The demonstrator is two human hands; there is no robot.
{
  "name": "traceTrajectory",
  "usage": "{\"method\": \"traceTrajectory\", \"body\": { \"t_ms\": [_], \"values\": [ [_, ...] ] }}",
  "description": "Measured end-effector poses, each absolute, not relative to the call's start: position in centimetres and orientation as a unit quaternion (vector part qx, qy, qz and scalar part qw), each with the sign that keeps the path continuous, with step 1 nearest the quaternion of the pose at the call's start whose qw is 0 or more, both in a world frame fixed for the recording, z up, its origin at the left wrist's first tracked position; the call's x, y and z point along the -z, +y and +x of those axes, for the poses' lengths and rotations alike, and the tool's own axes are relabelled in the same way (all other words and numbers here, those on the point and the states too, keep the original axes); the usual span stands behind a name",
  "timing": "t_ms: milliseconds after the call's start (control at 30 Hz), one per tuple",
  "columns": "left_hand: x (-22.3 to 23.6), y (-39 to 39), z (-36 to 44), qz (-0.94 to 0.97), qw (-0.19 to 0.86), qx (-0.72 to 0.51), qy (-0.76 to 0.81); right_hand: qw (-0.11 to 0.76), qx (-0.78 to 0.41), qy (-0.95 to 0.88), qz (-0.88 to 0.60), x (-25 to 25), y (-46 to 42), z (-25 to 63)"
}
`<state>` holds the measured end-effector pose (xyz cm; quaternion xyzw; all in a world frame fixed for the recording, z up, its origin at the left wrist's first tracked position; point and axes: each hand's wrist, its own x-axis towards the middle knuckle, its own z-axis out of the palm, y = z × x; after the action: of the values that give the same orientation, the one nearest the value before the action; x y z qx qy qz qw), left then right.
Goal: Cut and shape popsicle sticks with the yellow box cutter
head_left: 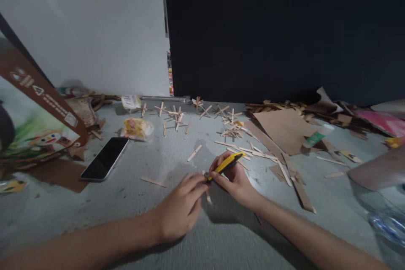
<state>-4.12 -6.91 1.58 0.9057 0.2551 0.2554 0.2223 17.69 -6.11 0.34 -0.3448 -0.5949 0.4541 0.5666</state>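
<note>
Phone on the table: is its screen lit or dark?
Dark: the phone lies face up, its front plain black, with no icons or glow showing.

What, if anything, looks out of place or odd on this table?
Mainly clutter: cardboard scraps lie heaped along the back right, and loose wooden sticks are strewn at uneven angles beyond the right hand and its yellow cutter, which looks untidy. No spill is evident.
</note>
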Motion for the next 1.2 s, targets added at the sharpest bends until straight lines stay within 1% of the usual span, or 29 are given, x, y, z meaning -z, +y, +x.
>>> {"method": "traceTrajectory", "body": {
  "t_ms": [133,500,700,933,1200],
  "values": [
    [-1.67,-7.03,-4.02,0.913,0.215,-0.229,0.259,0.565,-0.460,-0.591,-0.346,-0.24,-6.05,17.71],
    [-1.69,-7.05,-4.10,0.913,0.221,-0.221,0.263,0.558,-0.452,-0.599,-0.352,-0.49,-6.19,17.66],
    [-2.00,-7.10,-4.02,0.917,0.221,-0.202,0.264,0.536,-0.454,-0.620,-0.348,-0.40,-6.60,17.65],
    [-2.22,-7.09,-3.92,0.911,0.237,-0.214,0.262,0.534,-0.470,-0.609,-0.349,-0.08,-6.61,17.71],
    [-2.15,-6.93,-3.92,0.911,0.237,-0.227,0.251,0.532,-0.459,-0.610,-0.365,-0.40,-6.60,17.71]
  ]
}}
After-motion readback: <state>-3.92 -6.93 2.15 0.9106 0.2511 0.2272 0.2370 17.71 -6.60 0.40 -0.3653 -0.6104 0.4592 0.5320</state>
